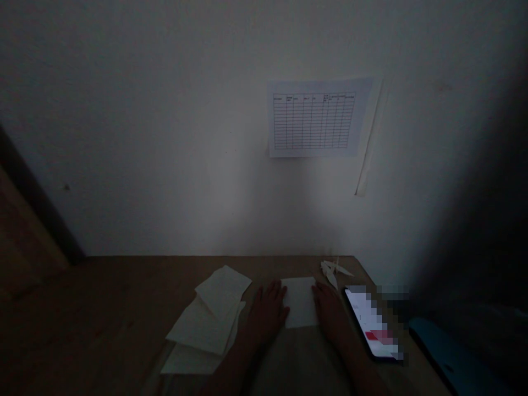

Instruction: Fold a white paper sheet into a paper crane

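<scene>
A small white square of paper (301, 303) lies flat on the wooden table between my two hands. My left hand (270, 308) rests at its left edge, fingers stretched out and touching the paper. Along the right edge lies my right hand (328, 308), its fingertips at the upper right corner. Neither hand is closed around anything. Left of my left hand, several loose sheets of paper (204, 324) overlap in a pile. Beyond my right hand is a small folded or twisted paper piece (332, 270) with pointed ends.
A phone with a lit screen (371, 322) lies right of my right forearm. A blue object (454, 352) is at the lower right. The table (103, 319) meets a white wall, where a printed chart (313, 121) hangs. The light is dim.
</scene>
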Action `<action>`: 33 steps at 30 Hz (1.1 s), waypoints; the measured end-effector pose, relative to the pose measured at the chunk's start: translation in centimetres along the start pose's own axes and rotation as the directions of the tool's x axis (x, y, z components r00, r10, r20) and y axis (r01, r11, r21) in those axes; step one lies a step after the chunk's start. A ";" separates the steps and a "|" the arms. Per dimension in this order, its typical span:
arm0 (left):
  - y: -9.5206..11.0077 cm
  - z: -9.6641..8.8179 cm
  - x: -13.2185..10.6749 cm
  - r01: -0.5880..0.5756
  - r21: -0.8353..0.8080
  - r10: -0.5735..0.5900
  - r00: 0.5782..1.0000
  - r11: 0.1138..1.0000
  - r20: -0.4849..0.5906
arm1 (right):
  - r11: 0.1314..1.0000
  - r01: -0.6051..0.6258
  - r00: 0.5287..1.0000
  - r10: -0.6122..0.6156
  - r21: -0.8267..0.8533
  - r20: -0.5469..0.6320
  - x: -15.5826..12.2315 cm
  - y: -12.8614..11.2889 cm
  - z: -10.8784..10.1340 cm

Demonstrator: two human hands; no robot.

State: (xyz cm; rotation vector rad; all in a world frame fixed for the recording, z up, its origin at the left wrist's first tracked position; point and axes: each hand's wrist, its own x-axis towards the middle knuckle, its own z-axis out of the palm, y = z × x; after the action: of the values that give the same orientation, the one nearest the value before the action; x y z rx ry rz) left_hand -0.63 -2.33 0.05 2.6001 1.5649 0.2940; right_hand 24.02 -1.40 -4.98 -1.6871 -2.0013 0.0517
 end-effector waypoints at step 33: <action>-1.5 -0.7 0.3 -0.004 -0.181 0.025 0.994 0.983 0.110 | 0.922 0.137 0.958 -0.217 0.362 0.190 -0.4 -0.5 -2.8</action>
State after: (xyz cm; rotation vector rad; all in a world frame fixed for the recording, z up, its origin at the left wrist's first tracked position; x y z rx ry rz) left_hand -1.93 -1.38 0.48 2.4458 1.4133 0.2730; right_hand 24.71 -2.69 -2.50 -1.3188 -2.1508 0.5236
